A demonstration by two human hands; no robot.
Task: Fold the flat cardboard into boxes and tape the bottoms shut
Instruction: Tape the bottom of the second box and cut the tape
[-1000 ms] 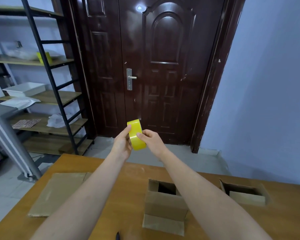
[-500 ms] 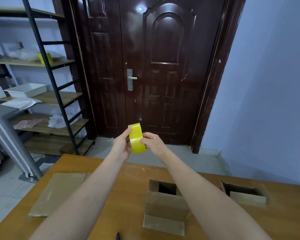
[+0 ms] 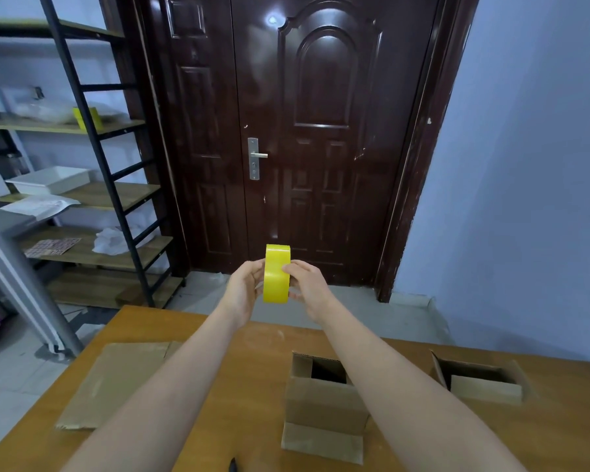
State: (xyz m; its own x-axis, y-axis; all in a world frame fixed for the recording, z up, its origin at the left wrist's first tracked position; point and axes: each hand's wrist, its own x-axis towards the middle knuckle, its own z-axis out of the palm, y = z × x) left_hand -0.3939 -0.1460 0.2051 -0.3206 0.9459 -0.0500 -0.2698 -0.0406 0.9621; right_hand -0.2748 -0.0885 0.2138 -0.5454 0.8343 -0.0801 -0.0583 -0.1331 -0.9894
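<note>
A yellow tape roll (image 3: 276, 272) is held on edge above the far side of the wooden table (image 3: 246, 369). My left hand (image 3: 244, 289) grips its left side and my right hand (image 3: 309, 287) pinches its right side, thumb on the outer face. A folded cardboard box (image 3: 324, 407) stands open-topped under my right forearm. A second open box (image 3: 481, 379) sits further right. Flat cardboard (image 3: 113, 383) lies on the table's left part.
A dark door (image 3: 304, 131) faces me beyond the table. A metal-framed shelf unit (image 3: 92, 185) with trays and bags stands at the left. A small dark object (image 3: 233, 465) peeks in at the table's near edge. A blue wall is at the right.
The tape roll has turned more upright between my hands and my right thumb has shifted across its face. The view has tilted slightly; boxes and cardboard have not moved.
</note>
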